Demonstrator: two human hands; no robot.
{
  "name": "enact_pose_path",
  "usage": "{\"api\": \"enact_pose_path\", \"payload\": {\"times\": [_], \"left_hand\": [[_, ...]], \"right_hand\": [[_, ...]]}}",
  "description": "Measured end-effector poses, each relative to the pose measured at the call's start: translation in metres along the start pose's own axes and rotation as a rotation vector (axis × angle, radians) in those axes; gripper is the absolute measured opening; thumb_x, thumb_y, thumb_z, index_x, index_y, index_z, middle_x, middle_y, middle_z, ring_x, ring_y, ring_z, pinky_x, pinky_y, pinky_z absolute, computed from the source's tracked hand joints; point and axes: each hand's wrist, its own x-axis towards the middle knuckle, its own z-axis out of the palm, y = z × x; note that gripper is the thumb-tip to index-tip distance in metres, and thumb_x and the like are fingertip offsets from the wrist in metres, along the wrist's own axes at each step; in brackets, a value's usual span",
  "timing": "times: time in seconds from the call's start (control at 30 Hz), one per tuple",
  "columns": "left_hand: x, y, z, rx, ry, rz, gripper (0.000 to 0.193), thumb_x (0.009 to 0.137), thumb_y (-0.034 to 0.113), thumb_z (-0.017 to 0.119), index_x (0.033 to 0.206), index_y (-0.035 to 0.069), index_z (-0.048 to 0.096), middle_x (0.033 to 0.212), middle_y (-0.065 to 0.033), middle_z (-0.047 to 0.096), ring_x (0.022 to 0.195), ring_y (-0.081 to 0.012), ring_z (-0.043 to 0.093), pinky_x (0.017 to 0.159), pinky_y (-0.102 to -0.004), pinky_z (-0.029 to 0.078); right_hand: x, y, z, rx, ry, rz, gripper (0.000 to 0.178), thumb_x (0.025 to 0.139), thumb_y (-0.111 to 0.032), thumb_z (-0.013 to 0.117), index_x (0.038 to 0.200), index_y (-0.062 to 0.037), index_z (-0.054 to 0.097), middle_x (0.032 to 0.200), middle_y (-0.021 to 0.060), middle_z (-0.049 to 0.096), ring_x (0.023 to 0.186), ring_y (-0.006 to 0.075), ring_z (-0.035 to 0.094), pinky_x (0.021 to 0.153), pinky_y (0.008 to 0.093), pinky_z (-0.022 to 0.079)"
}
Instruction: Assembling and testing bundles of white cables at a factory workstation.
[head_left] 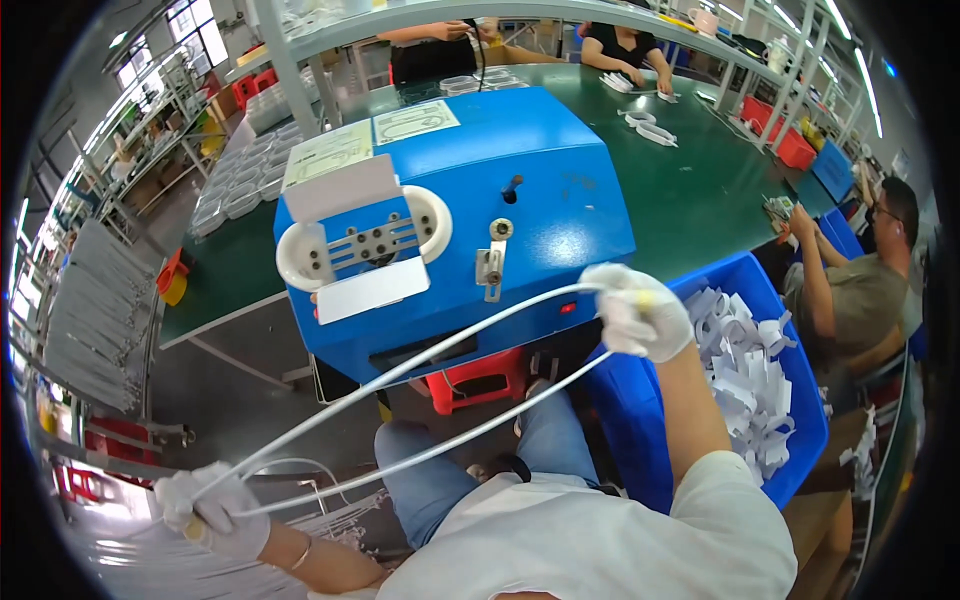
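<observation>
A long white cable stretches in two strands between my hands, across the space above my lap. My right hand, in a white glove, is closed around its bent end beside the front right corner of a blue machine. At the lower left my left hand, also gloved, grips the other end of the strands; more cable trails beyond it. On the machine's top sits a winding head with two white curved cups, slotted metal bars and white flaps. Nothing visible is wound on it.
A blue bin full of white paper pieces stands at my right. Bundles of white cables hang at the left. Clear plastic trays line the green table. A red stool is below; co-workers sit around.
</observation>
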Motion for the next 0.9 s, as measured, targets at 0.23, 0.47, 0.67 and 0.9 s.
{"api": "enact_pose_path", "payload": {"times": [0.23,0.47,0.67,0.9], "left_hand": [[-0.018,-0.027,-0.014,0.456,0.147,-0.082,0.018,0.096,0.018,0.044,0.080,0.012,0.038,0.072,0.0010,0.043,0.047,-0.0027,0.032,0.035,-0.0163,0.027],[0.003,-0.175,0.104,0.334,0.109,-0.904,0.036,0.091,0.038,0.057,0.095,0.002,0.057,0.066,-0.0040,0.055,0.048,-0.0081,0.048,0.043,-0.0201,0.037],[0.021,-0.144,0.035,0.544,0.382,-0.357,0.018,0.092,0.020,0.059,0.092,0.003,0.055,0.071,-0.0023,0.054,0.050,-0.0031,0.042,0.042,-0.0155,0.031],[0.047,-0.119,0.007,0.776,0.457,-0.541,0.014,0.090,0.015,0.060,0.088,0.002,0.056,0.064,0.0011,0.051,0.046,-0.0010,0.039,0.040,-0.0144,0.026]], "right_hand": [[-0.072,-0.002,-0.079,-0.937,1.072,-0.439,0.042,0.099,-0.031,0.045,0.127,-0.0001,0.050,0.079,0.0059,0.061,0.065,0.0123,0.058,0.066,0.0294,0.049],[0.010,0.000,0.112,-1.255,0.144,-0.466,0.053,0.092,-0.048,0.052,0.101,0.0030,0.065,0.086,0.0100,0.064,0.078,0.0174,0.061,0.070,0.0293,0.047],[-0.002,-0.011,0.076,-1.412,0.360,-0.248,0.012,0.084,-0.011,0.065,0.090,-0.0015,0.069,0.072,0.0050,0.057,0.062,0.0128,0.052,0.056,0.0255,0.040],[0.018,0.004,0.059,-1.367,0.435,-0.301,0.010,0.084,-0.007,0.063,0.079,0.0019,0.063,0.072,0.0032,0.054,0.064,0.0089,0.047,0.058,0.0219,0.036]]}}
